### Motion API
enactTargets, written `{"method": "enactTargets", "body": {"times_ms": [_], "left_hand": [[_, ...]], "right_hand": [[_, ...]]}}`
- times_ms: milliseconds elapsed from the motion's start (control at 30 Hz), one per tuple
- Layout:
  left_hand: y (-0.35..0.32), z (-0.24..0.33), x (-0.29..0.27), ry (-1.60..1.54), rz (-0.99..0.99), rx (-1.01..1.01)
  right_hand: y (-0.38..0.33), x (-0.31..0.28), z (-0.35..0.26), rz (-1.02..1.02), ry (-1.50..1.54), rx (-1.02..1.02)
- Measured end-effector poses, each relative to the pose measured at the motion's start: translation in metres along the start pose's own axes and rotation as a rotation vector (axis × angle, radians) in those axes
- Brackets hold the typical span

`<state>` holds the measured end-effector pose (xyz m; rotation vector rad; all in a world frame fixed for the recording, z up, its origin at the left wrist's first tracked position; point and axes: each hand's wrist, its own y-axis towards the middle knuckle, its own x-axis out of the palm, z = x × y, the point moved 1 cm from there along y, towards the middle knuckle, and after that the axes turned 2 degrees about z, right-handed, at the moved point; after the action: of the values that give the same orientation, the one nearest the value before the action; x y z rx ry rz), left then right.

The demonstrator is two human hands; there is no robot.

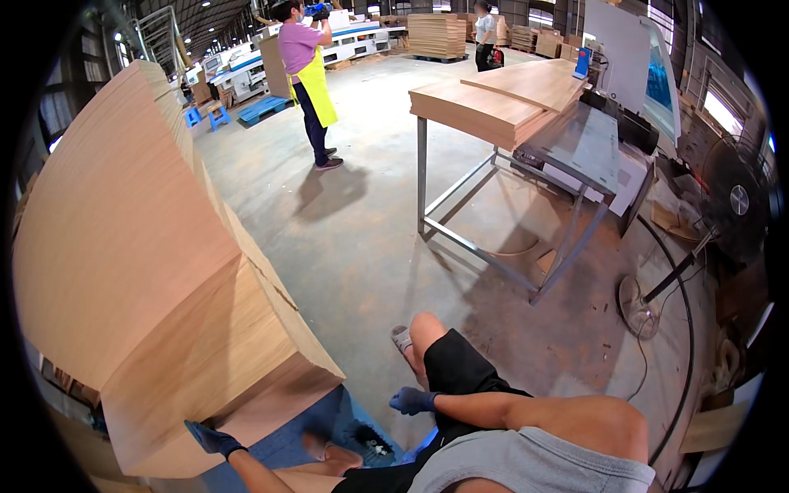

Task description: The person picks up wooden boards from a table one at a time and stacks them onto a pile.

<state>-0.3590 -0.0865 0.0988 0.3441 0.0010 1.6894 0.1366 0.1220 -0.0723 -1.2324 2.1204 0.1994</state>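
A tall stack of light wood panels [123, 222] stands at my left, and a lower block of panels [205, 353] juts out in front of it. My left hand [212, 440], in a dark blue glove, is at the near face of that lower block with its fingers stretched out against the wood. Whether its fingertips press on a panel is hard to make out. My right hand [413, 401], gloved the same way, is held in front of my black shorts, its fingers curled closed with nothing visible in them.
A blue pallet [329, 427] lies under the near stack. Ahead right, a metal-framed table [423, 177] carries more wood panels [493, 99] beside a machine. A floor fan [735, 197] and a black hose [689, 329] are at right. A person in a yellow apron [314, 90] stands ahead.
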Motion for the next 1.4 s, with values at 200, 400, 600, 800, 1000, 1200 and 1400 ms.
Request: {"method": "enactTargets", "body": {"times_ms": [200, 400, 600, 800, 1000, 1200, 1400], "left_hand": [[0.017, -0.008, -0.014, -0.087, 0.031, -0.041], [0.016, 0.025, -0.014, 0.637, 0.188, 0.019], [-0.007, 0.068, 0.019, 0.53, 0.174, 0.399], [-0.059, 0.072, 0.063, 0.417, -0.174, 0.464], [-0.119, 0.074, 0.107, 0.231, -0.365, 0.343], [-0.213, 0.111, 0.151, -0.107, -0.756, -0.058], [-0.362, 0.208, 0.215, -0.519, -1.359, -0.211]], "right_hand": [[0.024, -0.108, -0.005, 0.072, 1.166, 0.055], [-0.029, -0.306, -0.052, 0.6, 1.463, 0.069], [-0.071, -0.464, -0.036, 0.837, 1.768, -0.289], [-0.082, -0.565, -0.043, 1.209, 1.703, -0.339], [-0.065, -0.615, -0.052, 0.962, 1.601, -0.316], [-0.023, -0.509, -0.117, 0.899, 1.395, -0.454], [-0.055, -0.378, -0.23, 0.33, 1.241, -0.295]]}}
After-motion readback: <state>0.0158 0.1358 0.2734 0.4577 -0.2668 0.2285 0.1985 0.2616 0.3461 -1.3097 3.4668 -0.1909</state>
